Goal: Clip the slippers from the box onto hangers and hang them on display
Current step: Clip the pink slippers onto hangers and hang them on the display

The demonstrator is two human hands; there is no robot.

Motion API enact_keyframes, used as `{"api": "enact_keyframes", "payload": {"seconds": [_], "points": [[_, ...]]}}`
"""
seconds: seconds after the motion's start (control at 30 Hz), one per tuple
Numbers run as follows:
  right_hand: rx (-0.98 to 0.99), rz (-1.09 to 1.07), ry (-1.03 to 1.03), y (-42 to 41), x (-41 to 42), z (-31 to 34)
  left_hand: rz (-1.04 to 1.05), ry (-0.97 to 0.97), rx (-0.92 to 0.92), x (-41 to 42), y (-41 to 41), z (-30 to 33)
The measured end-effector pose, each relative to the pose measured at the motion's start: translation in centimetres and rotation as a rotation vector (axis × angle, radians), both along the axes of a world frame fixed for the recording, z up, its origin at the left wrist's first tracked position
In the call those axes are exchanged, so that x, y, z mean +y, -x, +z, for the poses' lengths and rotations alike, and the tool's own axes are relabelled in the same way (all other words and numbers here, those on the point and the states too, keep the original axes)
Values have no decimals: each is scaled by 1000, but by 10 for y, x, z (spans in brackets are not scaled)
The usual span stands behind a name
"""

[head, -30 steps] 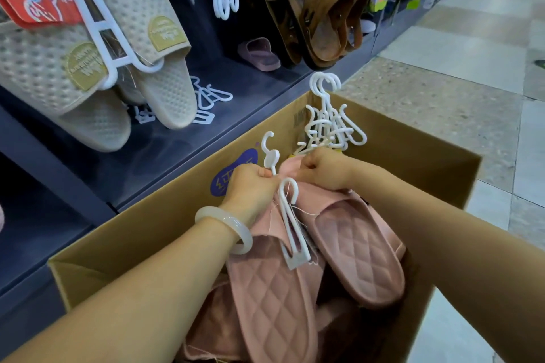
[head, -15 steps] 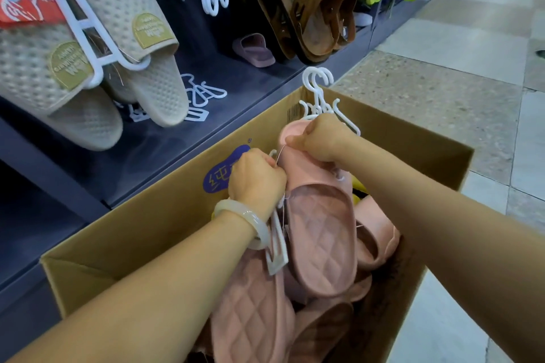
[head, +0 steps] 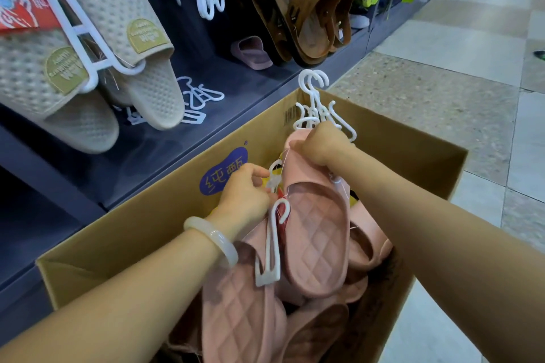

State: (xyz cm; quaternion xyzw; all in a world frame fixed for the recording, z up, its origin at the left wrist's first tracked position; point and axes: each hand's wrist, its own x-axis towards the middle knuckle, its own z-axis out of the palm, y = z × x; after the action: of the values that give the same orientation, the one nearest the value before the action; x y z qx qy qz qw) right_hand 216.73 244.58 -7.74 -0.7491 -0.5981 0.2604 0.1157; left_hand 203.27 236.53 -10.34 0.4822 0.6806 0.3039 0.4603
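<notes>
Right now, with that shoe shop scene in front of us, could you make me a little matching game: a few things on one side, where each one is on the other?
Things:
1. pink quilted slipper
2. beige slippers
3. bunch of white hangers
4. mauve slipper

Places:
A. lying alone on the dark shelf
B. over the cardboard box, gripped by the right hand
C. hanging clipped on the display at left
D. sticking up behind the right hand

Pairs: 1-B, 2-C, 3-D, 4-A
</notes>
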Motion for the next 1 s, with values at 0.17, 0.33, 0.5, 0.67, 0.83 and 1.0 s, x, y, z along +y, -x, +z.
{"api": "enact_keyframes", "payload": {"seconds": [0.17,0.33,0.5,0.67,0.83,1.0], "points": [[-96,28,-105,7,-13,-5,-298,135,195,1,15,8],[-150,-46,-159,12,-17,-2,-298,78,218,0,11,-1],[-257,5,-194,16,-20,0,-170,66,133,10,1,-7],[-297,69,-163,11,-24,-7,-91,-40,29,19,2,-10],[-249,76,-177,15,-29,-3,25,-188,130,22,1,-14],[-98,252,-153,13,-33,-3,263,-183,49,32,8,-5]]}}
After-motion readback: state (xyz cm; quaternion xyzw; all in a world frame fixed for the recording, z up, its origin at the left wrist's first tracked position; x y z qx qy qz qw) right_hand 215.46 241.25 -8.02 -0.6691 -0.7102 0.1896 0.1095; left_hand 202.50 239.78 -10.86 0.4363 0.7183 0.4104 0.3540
